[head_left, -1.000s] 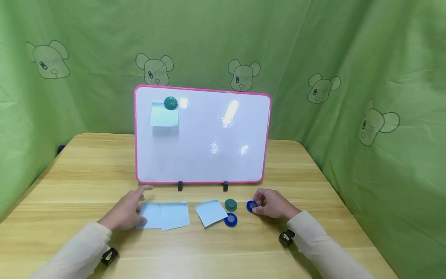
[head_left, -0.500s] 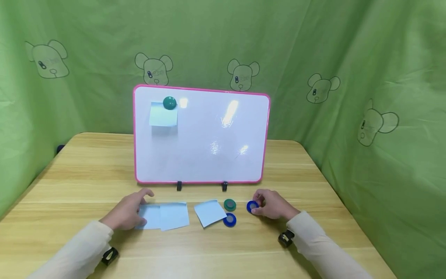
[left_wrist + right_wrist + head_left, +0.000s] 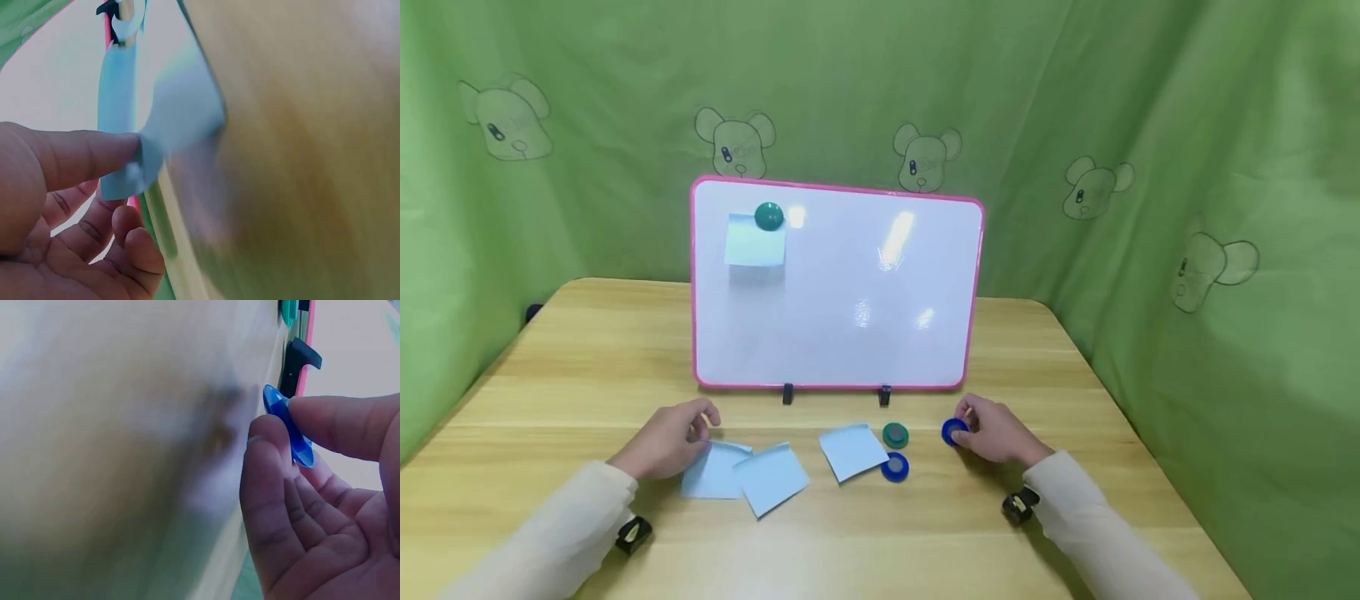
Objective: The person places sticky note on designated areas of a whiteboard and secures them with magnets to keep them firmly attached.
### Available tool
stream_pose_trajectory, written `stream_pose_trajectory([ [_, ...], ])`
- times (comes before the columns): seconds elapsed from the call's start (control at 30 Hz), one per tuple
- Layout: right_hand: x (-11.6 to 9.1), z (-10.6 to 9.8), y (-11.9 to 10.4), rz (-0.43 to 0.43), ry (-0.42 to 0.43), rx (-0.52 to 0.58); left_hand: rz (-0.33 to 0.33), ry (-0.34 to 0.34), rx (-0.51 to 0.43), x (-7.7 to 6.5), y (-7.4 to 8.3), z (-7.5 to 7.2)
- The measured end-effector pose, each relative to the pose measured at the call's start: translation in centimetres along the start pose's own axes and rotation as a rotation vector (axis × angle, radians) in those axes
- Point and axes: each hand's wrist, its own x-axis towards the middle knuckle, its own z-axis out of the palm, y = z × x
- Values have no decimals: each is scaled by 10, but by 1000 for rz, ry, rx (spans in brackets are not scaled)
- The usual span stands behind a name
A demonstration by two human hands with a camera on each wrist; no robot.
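Note:
Between thumb and fingers, my left hand point(image 3: 666, 437) pinches the edge of a light blue sticky note point(image 3: 712, 475); in the left wrist view that sticky note point(image 3: 117, 87) bends under the thumb. A second blue sticky note point(image 3: 771, 481) lies tilted, overlapping the first one's right side. My right hand point(image 3: 997, 432) holds a round blue magnet point(image 3: 953, 431) by its edges, and the right wrist view has the magnet point(image 3: 284, 419) between thumb and fingertips.
A pink-framed whiteboard point(image 3: 842, 333) stands on black feet behind the hands. A green magnet point(image 3: 769, 217) holds a sticky note point(image 3: 754, 246) on it. Another sticky note point(image 3: 852, 454), a green magnet point(image 3: 895, 435) and a blue magnet point(image 3: 894, 467) lie between the hands.
My left fingers have curled in and the left note's edge has lifted. The neighbouring note has turned and slid toward the front. My right hand has shifted slightly right with the blue magnet.

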Motion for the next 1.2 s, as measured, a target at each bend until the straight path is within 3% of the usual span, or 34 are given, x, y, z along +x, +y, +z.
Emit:
stream_pose_trajectory([
  [0.17,-6,-3,6,-13,-8,28,-14,-17,-34,-1,0,-6],
  [0.43,-7,0,4,-14,36,87,25,44,-45,1,4,-10],
  [0.77,-4,-2,-4,8,47,143,20,105,-20,4,16,-16],
  [1.0,-4,-6,-7,26,50,120,35,143,2,7,20,-20],
  [1.2,-3,-9,-5,-16,56,82,22,158,3,10,21,-20],
])
